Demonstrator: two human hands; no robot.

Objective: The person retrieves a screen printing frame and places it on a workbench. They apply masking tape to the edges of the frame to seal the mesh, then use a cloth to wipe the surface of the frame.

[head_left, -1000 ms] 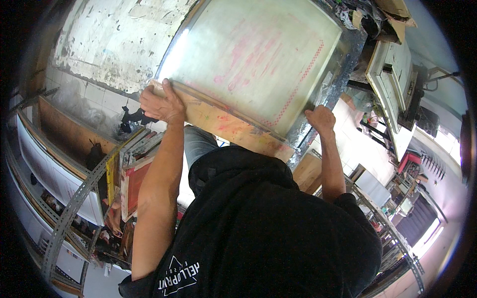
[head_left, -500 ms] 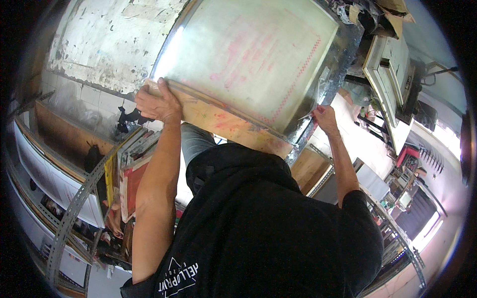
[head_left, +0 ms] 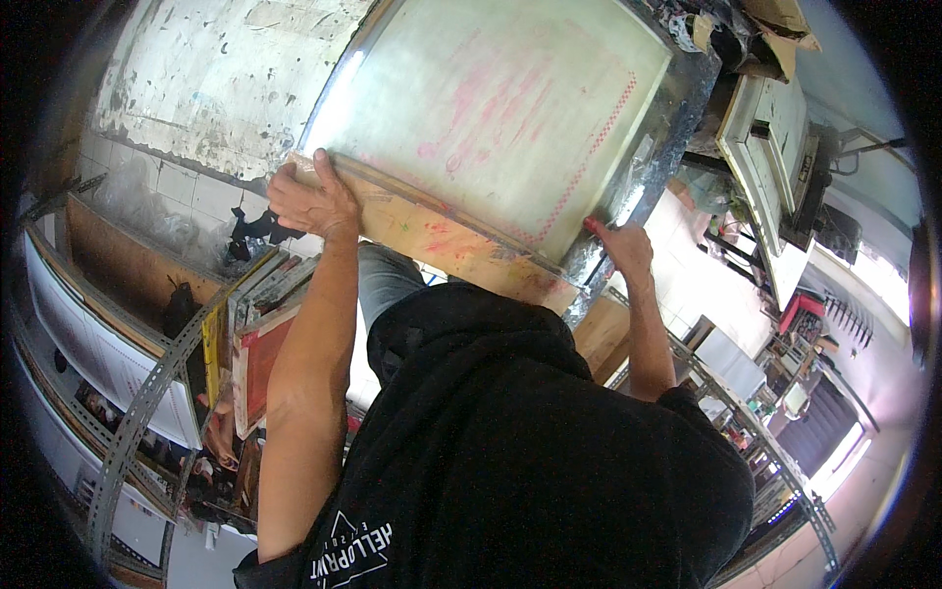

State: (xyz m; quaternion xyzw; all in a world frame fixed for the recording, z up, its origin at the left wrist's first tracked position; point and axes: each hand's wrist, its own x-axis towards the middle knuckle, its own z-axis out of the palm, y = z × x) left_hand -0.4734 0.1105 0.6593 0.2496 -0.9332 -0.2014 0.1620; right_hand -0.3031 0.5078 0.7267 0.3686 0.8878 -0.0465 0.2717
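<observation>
A large screen-printing frame (head_left: 442, 226) with wooden sides lies on the table, its pale greenish mesh (head_left: 500, 98) marked with pink smears and a red checkered strip along the right. My left hand (head_left: 316, 199) is closed round the near left corner of the wooden side, thumb on top and fingers curled underneath. Close to the frame's near right corner is my right hand (head_left: 628, 250), its fingers curled in and its thumb side toward the mesh. Something red shows at those fingertips; whether it is a stain or a held object is unclear.
A paint-spotted white board (head_left: 226, 88) adjoins the frame at the left. Below it stand a metal rack (head_left: 147, 412) and a red-faced frame (head_left: 263, 363). Cardboard and dark scraps (head_left: 746, 34) lie at the far right, above a leaning white panel (head_left: 760, 147).
My right hand has moved left and slightly nearer, from the table's dark edge with a thin clear film at its fingers to beside the frame's corner. The left hand keeps its grip.
</observation>
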